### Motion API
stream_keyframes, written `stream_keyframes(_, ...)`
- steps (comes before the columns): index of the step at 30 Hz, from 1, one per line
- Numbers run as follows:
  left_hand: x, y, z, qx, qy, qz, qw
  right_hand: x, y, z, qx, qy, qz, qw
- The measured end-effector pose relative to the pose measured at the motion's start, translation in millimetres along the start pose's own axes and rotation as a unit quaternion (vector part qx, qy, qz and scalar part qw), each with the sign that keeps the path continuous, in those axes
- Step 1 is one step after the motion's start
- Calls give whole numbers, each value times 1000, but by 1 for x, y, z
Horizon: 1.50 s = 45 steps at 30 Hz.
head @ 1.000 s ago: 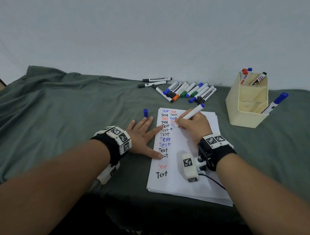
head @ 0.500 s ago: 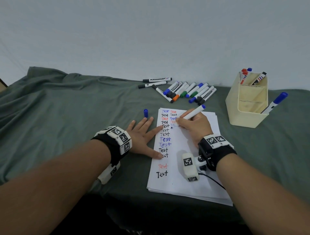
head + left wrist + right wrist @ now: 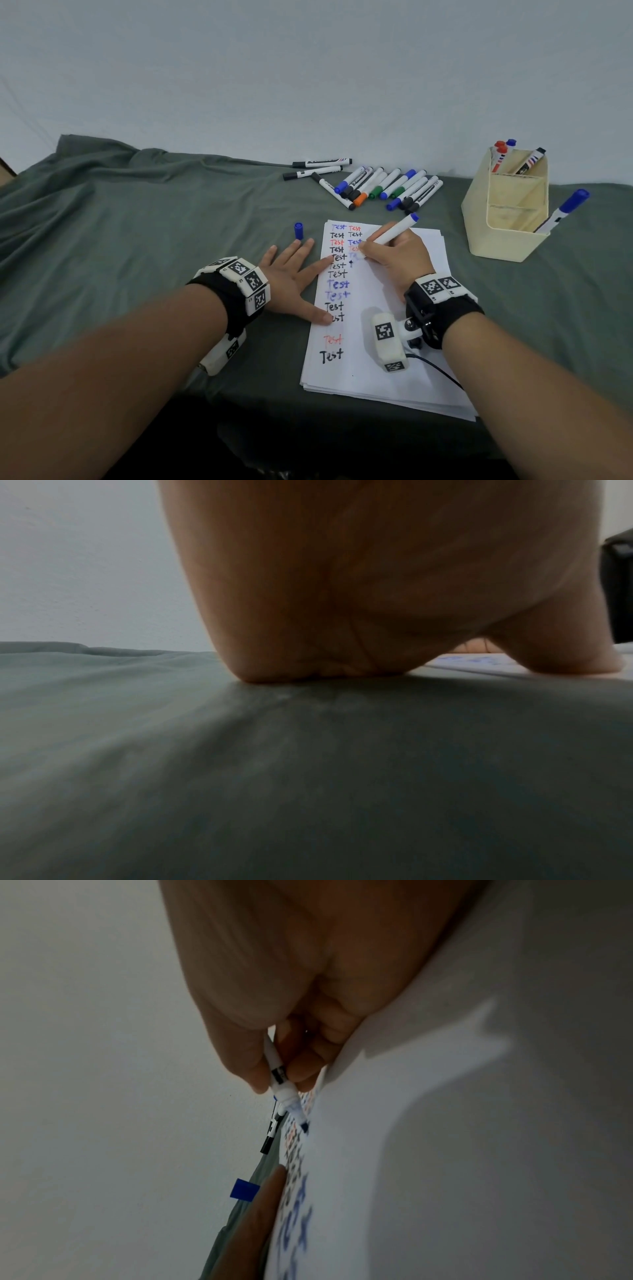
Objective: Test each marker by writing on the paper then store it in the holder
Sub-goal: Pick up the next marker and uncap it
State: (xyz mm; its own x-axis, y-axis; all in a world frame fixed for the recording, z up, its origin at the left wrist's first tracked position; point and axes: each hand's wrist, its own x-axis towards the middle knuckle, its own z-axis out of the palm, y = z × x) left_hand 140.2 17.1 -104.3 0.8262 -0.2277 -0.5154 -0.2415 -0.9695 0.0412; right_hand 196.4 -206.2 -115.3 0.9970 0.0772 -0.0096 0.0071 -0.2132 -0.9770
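My right hand (image 3: 394,255) pinches an uncapped blue marker (image 3: 394,230) in a writing grip, its tip (image 3: 304,1126) on the white paper (image 3: 383,325) beside two columns of "Test" words. My left hand (image 3: 294,279) lies flat, fingers spread, with index finger and thumb on the paper's left edge. The marker's blue cap (image 3: 298,230) stands on the cloth just beyond the left fingers. A cream holder (image 3: 507,219) at the right holds several markers, one blue-capped marker (image 3: 563,210) leaning out of its front.
A row of several capped markers (image 3: 380,186) lies on the green cloth (image 3: 137,233) behind the paper, near the wall. The table's front edge runs just below the paper. In the left wrist view only the palm (image 3: 342,588) and cloth show.
The right hand has shifted slightly while writing; a faint blue mark has grown under the marker tip. The left hand has stayed put.
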Motion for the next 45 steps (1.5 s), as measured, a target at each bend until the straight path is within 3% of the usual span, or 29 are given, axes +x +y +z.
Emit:
stream_keyframes(9, -1, 0, 0, -4, 3, -1, 1000, -2, 1, -2, 31, 4, 1, 1000)
stream_keyframes(21, -1, 0, 0, -6, -2, 1, 1000, -1, 1, -2, -5, -7, 5, 1000)
stream_keyframes(27, 0, 0, 0, -4, 0, 1, 1000, 0, 1, -3, 5, 34, 1, 999)
stream_keyframes(45, 2, -2, 2, -6, 0, 3, 1000, 1, 6, -4, 9, 37, -2, 999)
